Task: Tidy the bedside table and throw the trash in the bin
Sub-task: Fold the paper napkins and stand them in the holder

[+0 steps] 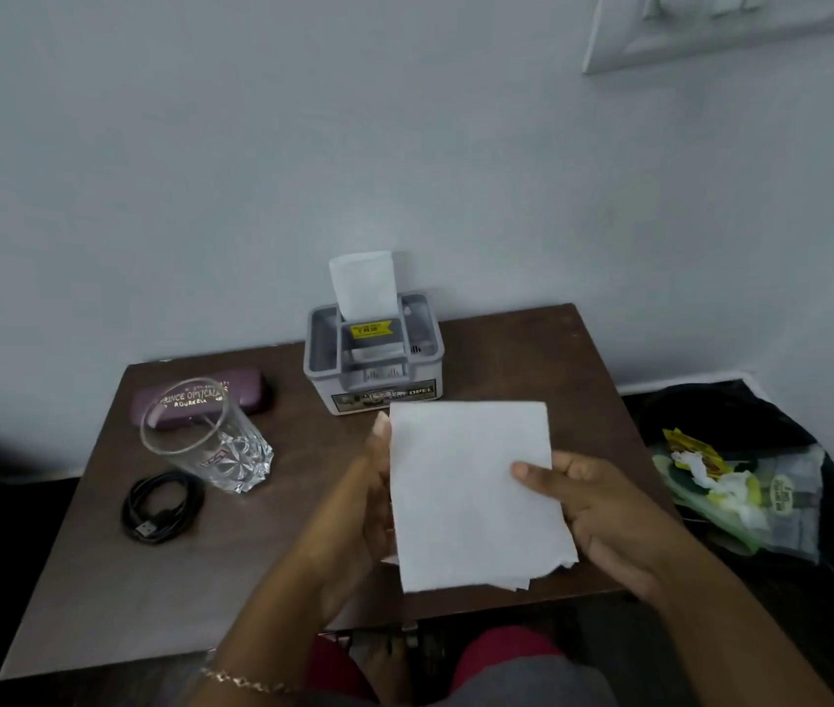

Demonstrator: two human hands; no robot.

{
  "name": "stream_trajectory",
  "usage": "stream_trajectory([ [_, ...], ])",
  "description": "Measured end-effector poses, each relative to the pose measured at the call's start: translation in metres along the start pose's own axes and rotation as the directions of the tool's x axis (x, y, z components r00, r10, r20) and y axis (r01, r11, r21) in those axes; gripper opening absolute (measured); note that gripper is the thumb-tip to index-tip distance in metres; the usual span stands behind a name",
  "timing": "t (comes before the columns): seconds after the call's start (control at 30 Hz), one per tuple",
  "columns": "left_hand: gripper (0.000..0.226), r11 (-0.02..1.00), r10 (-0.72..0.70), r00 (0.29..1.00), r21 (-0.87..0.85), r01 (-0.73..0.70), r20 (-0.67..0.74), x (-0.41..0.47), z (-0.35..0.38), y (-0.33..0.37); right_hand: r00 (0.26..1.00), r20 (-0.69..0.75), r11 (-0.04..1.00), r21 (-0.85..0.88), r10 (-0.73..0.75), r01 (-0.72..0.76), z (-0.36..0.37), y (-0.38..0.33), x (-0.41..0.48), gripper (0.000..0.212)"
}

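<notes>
A flat white tissue [476, 494] is held above the brown bedside table [98, 579] by both hands. My left hand [371, 494] grips its left edge with the thumb up along the side. My right hand [603, 507] pinches its right edge, thumb on top. A grey tissue box [379, 372] with a tissue sticking up stands at the table's back. To the right of the table, a bin lined with a black bag [741, 415] holds wrappers and crumpled tissue [710, 477].
An empty clear glass [205, 441] stands on the left part of the table, in front of a purple spectacle case [246, 392]. A coiled black USB cable [162, 507] lies near it. A switch plate [710, 28] is on the wall.
</notes>
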State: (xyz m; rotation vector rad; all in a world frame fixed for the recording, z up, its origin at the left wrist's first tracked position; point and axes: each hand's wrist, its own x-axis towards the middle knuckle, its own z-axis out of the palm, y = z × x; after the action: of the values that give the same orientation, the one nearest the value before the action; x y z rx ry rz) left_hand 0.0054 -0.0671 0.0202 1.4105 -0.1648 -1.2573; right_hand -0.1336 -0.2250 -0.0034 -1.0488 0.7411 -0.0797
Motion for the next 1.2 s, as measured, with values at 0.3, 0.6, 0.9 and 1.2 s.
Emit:
stream_trajectory([
  [0.3, 0.028, 0.954, 0.26, 0.933, 0.217, -0.208, -0.25, 0.001, 0.013, 0.011, 0.946, -0.176, 0.889, -0.422, -0.272, 0.177, 0.03, -0.016, -0.016, 0.02],
  [0.6, 0.042, 0.849, 0.509, 0.826, 0.302, -0.435, -0.242, -0.019, 0.053, 0.008, 0.784, -0.124, 0.616, -0.697, -0.608, 0.368, 0.099, 0.006, -0.034, 0.029],
  [0.9, 0.031, 0.833, 0.525, 0.819, 0.338, -0.438, -0.231, -0.046, 0.068, 0.005, 0.947, -0.154, 0.953, -0.159, -0.283, 0.259, 0.091, -0.007, -0.04, 0.024],
  [1.2, 0.035, 0.821, 0.562, 0.796, 0.269, -0.504, -0.225, -0.058, 0.05, 0.008, 0.994, -0.048, 0.952, 0.286, -0.101, 0.111, 0.083, -0.01, -0.049, 0.036],
])
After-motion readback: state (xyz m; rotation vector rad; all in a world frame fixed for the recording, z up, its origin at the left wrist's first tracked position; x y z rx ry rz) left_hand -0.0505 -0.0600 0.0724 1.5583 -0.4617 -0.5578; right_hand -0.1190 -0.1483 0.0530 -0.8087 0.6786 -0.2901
